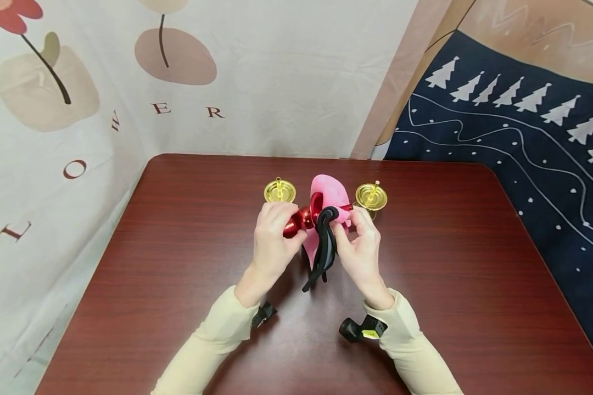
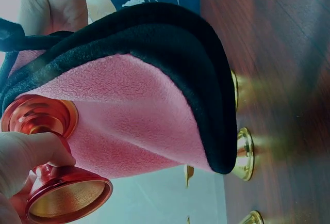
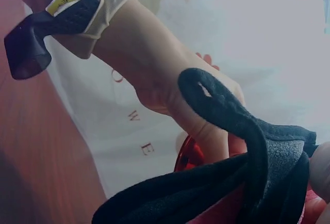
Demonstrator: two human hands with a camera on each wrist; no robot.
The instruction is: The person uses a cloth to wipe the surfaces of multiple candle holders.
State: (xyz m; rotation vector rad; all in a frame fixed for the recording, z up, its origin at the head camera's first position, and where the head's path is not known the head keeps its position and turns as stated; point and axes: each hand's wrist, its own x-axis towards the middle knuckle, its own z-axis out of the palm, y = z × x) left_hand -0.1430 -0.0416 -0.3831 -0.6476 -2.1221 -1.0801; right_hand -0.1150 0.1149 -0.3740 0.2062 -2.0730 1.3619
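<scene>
My left hand [image 1: 275,230] grips a red metallic goblet-shaped piece [image 2: 69,195] by its narrow middle. This piece has flared ends, and the lower one is gold inside. Beside it, my right hand [image 1: 363,241] pinches a pink fleece cloth [image 1: 330,189] with black edging, at its upper edge. A black strap [image 3: 216,100] with a slit in its end hangs over the cloth. In the left wrist view the cloth drapes behind the red piece, and right fingertips [image 3: 320,170] show at the margin of the right wrist view.
Brass candlestick-like holders stand at the back of the brown table [image 1: 202,197], a left one [image 1: 279,192] and a right one [image 1: 371,196], just beyond the hands. Behind the table hang a pale printed curtain [image 1: 286,82] and a dark blue cloth with white trees [image 1: 474,126].
</scene>
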